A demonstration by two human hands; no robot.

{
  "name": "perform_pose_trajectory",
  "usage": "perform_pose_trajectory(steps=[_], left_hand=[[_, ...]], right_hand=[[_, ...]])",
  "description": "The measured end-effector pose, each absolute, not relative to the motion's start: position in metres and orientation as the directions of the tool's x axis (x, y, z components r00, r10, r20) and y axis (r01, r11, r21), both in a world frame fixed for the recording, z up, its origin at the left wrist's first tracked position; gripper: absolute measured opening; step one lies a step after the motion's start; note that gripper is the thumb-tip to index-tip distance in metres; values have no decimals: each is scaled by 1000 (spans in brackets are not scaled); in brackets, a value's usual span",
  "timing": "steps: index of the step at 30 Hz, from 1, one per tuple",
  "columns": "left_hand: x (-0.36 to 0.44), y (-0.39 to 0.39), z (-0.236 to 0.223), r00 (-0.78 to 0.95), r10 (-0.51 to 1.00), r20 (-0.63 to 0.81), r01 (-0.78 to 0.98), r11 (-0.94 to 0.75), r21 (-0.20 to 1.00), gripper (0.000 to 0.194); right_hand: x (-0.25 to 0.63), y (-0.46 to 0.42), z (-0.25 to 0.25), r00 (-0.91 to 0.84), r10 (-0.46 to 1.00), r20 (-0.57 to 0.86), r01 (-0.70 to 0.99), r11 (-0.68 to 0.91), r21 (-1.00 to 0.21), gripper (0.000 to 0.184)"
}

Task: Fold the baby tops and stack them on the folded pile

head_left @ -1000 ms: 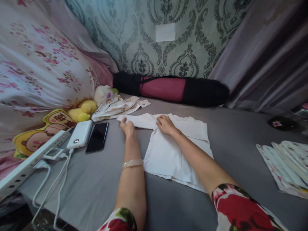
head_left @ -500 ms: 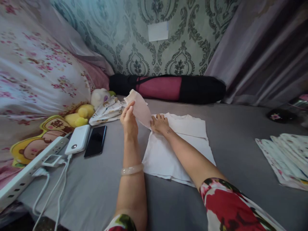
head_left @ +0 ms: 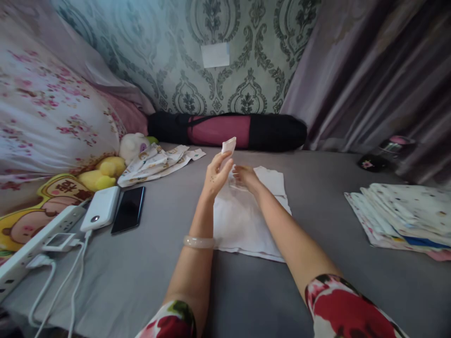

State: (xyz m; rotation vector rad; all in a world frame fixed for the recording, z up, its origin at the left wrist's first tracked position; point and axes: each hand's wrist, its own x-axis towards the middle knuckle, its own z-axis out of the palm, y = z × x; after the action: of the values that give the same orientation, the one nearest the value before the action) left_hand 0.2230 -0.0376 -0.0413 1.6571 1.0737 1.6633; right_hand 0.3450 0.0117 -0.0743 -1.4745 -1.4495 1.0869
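Observation:
A white long-sleeved garment, which looks like a shirt (head_left: 243,223), lies partly folded on the grey sheet in front of me. My left hand (head_left: 216,176) is closed on one of its sleeves. The sleeve's cuff (head_left: 229,144) sticks up above my thumb and fingertips, raised over the cloth. Close beside it, my right hand (head_left: 245,178) is over the upper part of the garment, its fingers bent and smeared by motion. Whether those fingers grip the cloth is unclear.
Left lie a black phone (head_left: 128,210), a white power bank (head_left: 101,209), a power strip (head_left: 42,244) with cables, plush toys (head_left: 103,173) and patterned cloth (head_left: 155,164). A black-and-pink bag (head_left: 218,131) lies along the wall. Folded clothes (head_left: 405,211) and a bottle (head_left: 384,152) are right.
My left hand has swung the raised sleeve rightward, over the body of the garment. My right hand has come off its spot at the garment's edge. The view has turned slightly right.

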Motion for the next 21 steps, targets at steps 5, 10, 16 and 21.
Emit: perform_pose_trajectory(steps=[5, 10, 16, 21], left_hand=[[250, -47, -53, 192, 872, 451, 325, -490, 809, 39], [259, -47, -63, 364, 889, 279, 387, -417, 822, 35], [224, -22, -81, -202, 907, 370, 485, -236, 842, 30], [196, -19, -103, -209, 935, 285, 600, -108, 793, 43]], right_hand=[[400, -3, -84, -40, 935, -353, -228, -352, -908, 41], [419, -9, -95, -97, 943, -317, -356, -330, -874, 65], [415, -9, -95, -113, 934, -339, -428, -354, -832, 22], [411, -8, -95, 44, 948, -314, -398, -272, -876, 20]])
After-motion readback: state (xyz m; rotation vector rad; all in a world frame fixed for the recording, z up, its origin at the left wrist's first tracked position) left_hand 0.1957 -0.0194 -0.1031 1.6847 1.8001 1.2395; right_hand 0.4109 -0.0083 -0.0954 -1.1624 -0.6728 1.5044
